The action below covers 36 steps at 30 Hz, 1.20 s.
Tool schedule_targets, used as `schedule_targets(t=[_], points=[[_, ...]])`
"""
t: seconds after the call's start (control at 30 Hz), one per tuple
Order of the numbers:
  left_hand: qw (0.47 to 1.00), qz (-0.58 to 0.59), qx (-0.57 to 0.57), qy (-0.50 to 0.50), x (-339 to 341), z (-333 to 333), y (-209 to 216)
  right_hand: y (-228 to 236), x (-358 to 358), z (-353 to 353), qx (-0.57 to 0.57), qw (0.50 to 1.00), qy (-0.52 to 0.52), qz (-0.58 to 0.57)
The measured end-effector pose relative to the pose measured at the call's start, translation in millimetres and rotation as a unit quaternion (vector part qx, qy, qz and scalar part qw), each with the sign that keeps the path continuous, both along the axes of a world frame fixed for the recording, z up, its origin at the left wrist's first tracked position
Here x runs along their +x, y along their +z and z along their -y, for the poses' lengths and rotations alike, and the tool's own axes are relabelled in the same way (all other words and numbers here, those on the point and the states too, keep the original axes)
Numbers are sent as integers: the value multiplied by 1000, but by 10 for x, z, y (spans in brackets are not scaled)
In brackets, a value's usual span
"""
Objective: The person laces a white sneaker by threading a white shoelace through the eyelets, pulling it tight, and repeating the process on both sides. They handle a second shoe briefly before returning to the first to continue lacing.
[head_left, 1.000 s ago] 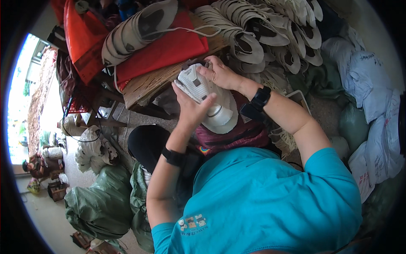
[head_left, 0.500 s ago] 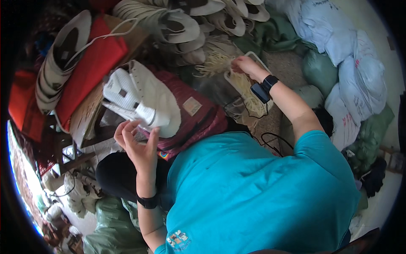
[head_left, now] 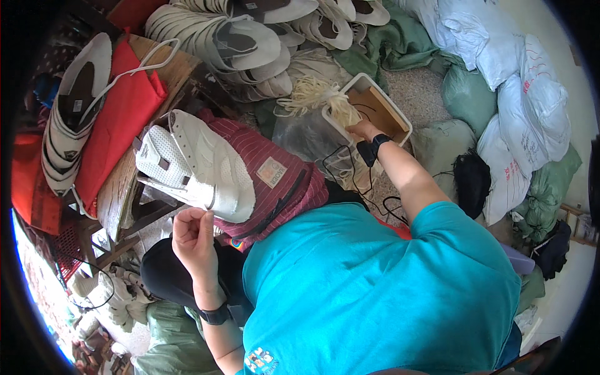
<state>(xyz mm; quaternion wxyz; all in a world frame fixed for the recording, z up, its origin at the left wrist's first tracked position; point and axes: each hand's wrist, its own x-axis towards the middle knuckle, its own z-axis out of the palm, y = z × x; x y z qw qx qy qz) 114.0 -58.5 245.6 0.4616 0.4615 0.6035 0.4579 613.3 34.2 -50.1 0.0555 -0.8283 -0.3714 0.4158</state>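
Observation:
A white shoe upper (head_left: 197, 165) with perforated panels and eyelets rests on the maroon striped cloth (head_left: 284, 206) over my lap. At its near edge my left hand (head_left: 195, 236) has thumb and forefinger pressed together; what lies between the fingertips is too small to make out. My right hand (head_left: 365, 131) reaches to the near left rim of a white plastic bin (head_left: 406, 117). Its fingers close round a bundle of cream laces (head_left: 342, 111) that drapes across that rim. The fingertips are partly hidden among the laces.
Stacked beige shoe uppers (head_left: 250, 47) lie at the back. Another stack (head_left: 69, 119) stands at left beside red cloth (head_left: 125, 106) on a wooden bench (head_left: 122, 187). White sacks (head_left: 522, 119) line the right side. A black cable (head_left: 369, 187) loops near my right forearm.
My left fingers have gone from spread to pinched at the upper's edge. My right hand has moved nearer, and the laces have shifted left, uncovering the bin's brown inside.

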Motion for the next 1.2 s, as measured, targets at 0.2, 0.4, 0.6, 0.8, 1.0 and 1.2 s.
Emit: schedule_targets(t=[0.2,0.4,0.6,0.8,1.0,1.2], points=[[989,-99,46,-95,65,-27,99,-265,211,-64,203,977,49,-54],[907,-186,186,-328,212,58,109,1667,-924,-419,185,917,-143,-322],[980,37,-76,-180,-5,52,382,2932,-2162,-164,331,864,132,-355],[907,354,-123,-194,105,-8,572,3650,-2731,235,440,558,626,-322],[901,310,-11,-304,102,-12,473,3654,-2584,284,197,731,509,-409],[924,258,21,-282,8,93,405,3642,-2407,70,304,814,304,-390]])
